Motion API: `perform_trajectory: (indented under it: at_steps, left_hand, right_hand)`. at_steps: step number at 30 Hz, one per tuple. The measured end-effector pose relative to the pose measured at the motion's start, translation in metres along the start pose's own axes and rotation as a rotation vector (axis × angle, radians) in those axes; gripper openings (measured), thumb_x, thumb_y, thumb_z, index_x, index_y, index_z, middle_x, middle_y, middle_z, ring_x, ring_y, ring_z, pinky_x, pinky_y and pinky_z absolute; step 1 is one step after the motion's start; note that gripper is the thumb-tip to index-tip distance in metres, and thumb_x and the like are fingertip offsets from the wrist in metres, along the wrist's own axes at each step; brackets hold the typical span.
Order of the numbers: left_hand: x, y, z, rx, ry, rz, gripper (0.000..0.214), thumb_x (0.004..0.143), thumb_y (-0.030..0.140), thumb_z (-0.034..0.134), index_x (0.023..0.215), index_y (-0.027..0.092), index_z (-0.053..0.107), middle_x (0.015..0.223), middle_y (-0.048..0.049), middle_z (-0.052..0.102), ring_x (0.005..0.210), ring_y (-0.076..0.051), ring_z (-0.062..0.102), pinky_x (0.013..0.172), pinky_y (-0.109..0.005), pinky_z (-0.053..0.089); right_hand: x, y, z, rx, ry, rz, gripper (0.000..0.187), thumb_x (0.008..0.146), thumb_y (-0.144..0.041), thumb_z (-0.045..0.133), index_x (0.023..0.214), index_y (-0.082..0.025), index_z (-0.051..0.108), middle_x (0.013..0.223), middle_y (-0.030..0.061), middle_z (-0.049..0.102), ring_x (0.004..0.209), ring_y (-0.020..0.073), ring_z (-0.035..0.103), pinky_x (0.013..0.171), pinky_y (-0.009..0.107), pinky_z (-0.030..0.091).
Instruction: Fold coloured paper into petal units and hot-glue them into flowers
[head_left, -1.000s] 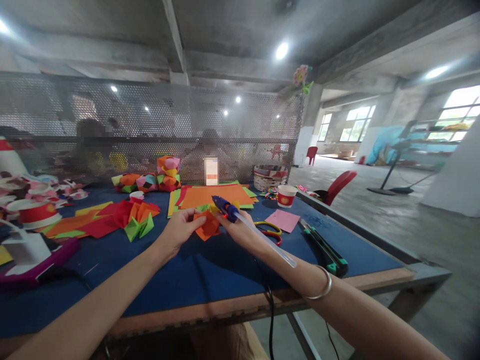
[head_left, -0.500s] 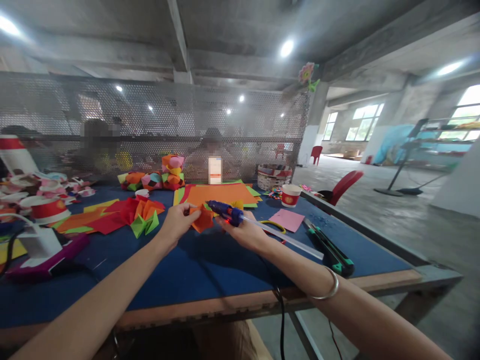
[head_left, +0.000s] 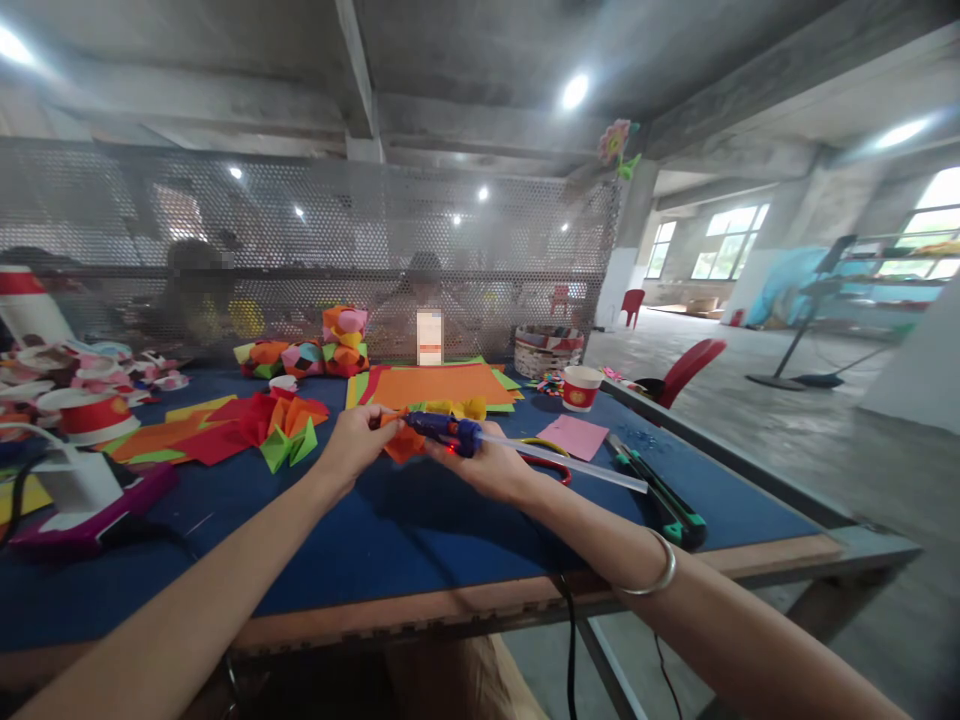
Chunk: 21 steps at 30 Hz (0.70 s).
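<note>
My right hand [head_left: 484, 462] is wrapped round a blue hot glue gun [head_left: 454, 432], whose red light glows. A long clear glue stick [head_left: 570, 463] sticks out of its back end. Between the fingers of my left hand [head_left: 360, 440] is a folded piece of orange paper [head_left: 403, 445]. The gun's nozzle lies over that paper; whether it touches cannot be made out. Behind the gun sits a yellow folded paper piece [head_left: 465, 408], in front of a stack of coloured paper sheets [head_left: 435, 385]. Scissors [head_left: 551, 462] with red and yellow handles lie partly behind the glue stick.
Folded red, orange and green papers [head_left: 281, 430] lie left, near a purple power strip [head_left: 97, 515]. At right are a pink sheet [head_left: 574, 437], a green-black utility knife [head_left: 664, 495], a paper cup [head_left: 581, 388] and a woven basket [head_left: 549, 352]. A phone [head_left: 430, 338] stands against the mesh partition [head_left: 300, 220].
My right hand has brought the glue gun slightly left and down, so its nozzle now overlaps the orange paper. My left hand has stayed nearly in place.
</note>
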<state>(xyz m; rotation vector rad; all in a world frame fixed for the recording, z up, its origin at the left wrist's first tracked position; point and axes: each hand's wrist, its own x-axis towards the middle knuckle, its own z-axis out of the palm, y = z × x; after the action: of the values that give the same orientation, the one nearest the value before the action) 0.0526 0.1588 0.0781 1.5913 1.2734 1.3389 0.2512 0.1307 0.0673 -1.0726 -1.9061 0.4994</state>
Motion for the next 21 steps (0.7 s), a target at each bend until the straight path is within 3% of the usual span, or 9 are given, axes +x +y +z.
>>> perform_trajectory:
  at_steps: [9,21]
  left_hand:
    - [-0.0004,0.0008,0.0002,-0.006,-0.034,-0.016,0.028,0.057,0.040,0.076,0.071,0.016,0.070,0.065,-0.0027,0.069,0.059,-0.017,0.060,0.056,-0.027,0.045]
    - [-0.0022,0.0028,0.0012,0.006,-0.011,-0.011,0.025,0.059,0.038,0.076,0.068,0.016,0.070,0.063,-0.0025,0.069,0.058,-0.016,0.060,0.056,-0.026,0.044]
  right_hand:
    - [0.0000,-0.0014,-0.0019,-0.010,-0.019,-0.043,0.028,0.088,-0.042,0.063,0.094,-0.019,0.078,0.079,0.0047,0.073,0.071,0.0191,0.063,0.065,0.028,0.047]
    - [0.0007,-0.0042,-0.0024,-0.061,-0.016,0.000,0.028,0.088,-0.041,0.063,0.093,-0.018,0.078,0.077,0.0057,0.072,0.071,0.0200,0.063,0.065,0.029,0.046]
